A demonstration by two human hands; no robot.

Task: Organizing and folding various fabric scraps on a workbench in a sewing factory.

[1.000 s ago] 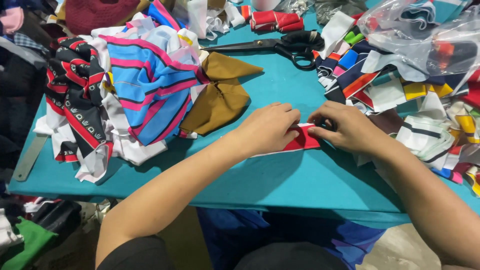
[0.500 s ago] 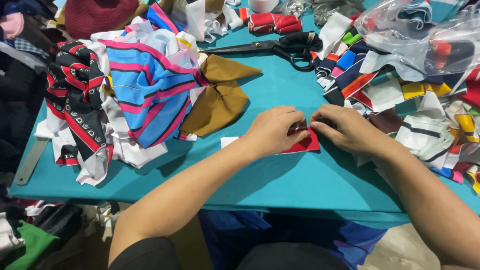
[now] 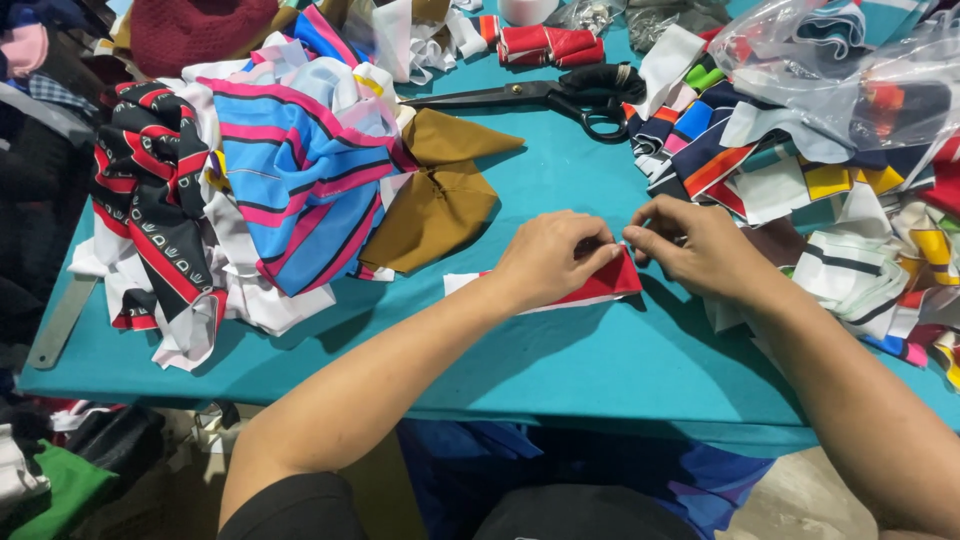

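**Both hands pinching a red fabric piece**

The left hand (image 3: 550, 262) is pressing down on a red and white fabric piece (image 3: 600, 290) lying near the middle of the teal worktop (image 3: 560, 370), fingers closed on its top edge. The right hand (image 3: 695, 250) is pinching the piece's upper right corner. Black scissors (image 3: 560, 95) are lying toward the far edge.

Left hand (image 3: 548, 262): palm down, fingers curled, pressing flat.
Right hand (image 3: 700, 246): thumb and forefinger seemingly pinched together.
Forearms: both bare, converging toward the middle.
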